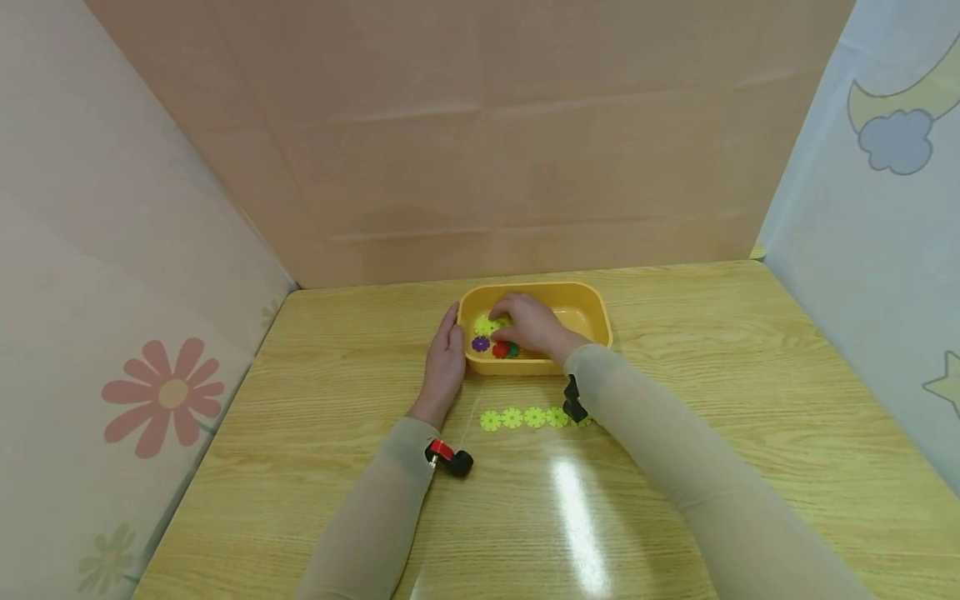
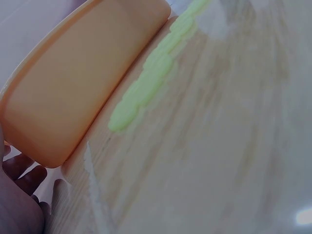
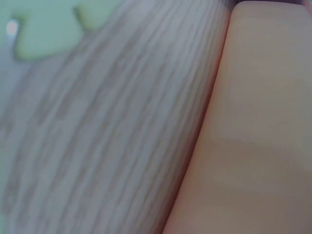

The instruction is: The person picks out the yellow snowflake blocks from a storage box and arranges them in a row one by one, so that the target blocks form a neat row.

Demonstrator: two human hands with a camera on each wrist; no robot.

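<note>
A yellow-orange plastic tub [image 1: 596,312] stands on the table. My left hand [image 1: 444,363] rests along its left wall, fingers pointing away from me; the left wrist view shows those fingers [image 2: 33,178] by the tub's lower corner. Inside the tub, my right hand [image 1: 528,323] reaches down at the left half, thumb and fingertips spread apart over yellow flower-shaped discs [image 1: 486,325]. A purple disc [image 1: 481,343], a red one [image 1: 500,351] and a green one [image 1: 513,351] lie near the thumb. The right wrist view leaves that hand out and shows the tub's outer wall [image 3: 248,122].
In front of the tub, a row of several yellow-green flower-shaped discs [image 1: 512,418] lies on the wooden table [image 1: 360,358], its right end partly behind my right wrist. A brown panel [image 1: 480,167] rises behind the table, with pale printed walls on both sides.
</note>
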